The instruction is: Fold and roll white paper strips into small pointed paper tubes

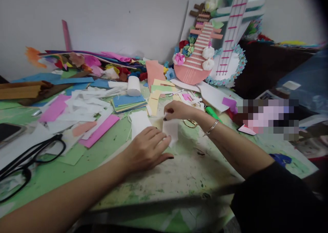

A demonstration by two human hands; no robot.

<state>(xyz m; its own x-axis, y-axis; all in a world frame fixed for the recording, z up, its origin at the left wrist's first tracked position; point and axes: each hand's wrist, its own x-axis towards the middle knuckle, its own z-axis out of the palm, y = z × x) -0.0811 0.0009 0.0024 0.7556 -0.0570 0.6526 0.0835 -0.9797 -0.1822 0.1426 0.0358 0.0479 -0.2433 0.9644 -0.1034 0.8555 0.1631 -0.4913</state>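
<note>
My right hand is closed in a pinch at the top edge of a small piece of white paper, which hangs down toward the table. Beside its lower left edge, my left hand lies low over the table with its fingers stretched out. Whether those fingertips touch the paper I cannot tell. Another sheet of white paper lies just beyond the left hand, partly covered by it. Gold loop handles, like those of scissors, rest behind the right wrist.
White paper strips, a stack of coloured paper and a white roll lie behind. Black glasses are at left, a green marker at right. Paper instrument models lean on the wall.
</note>
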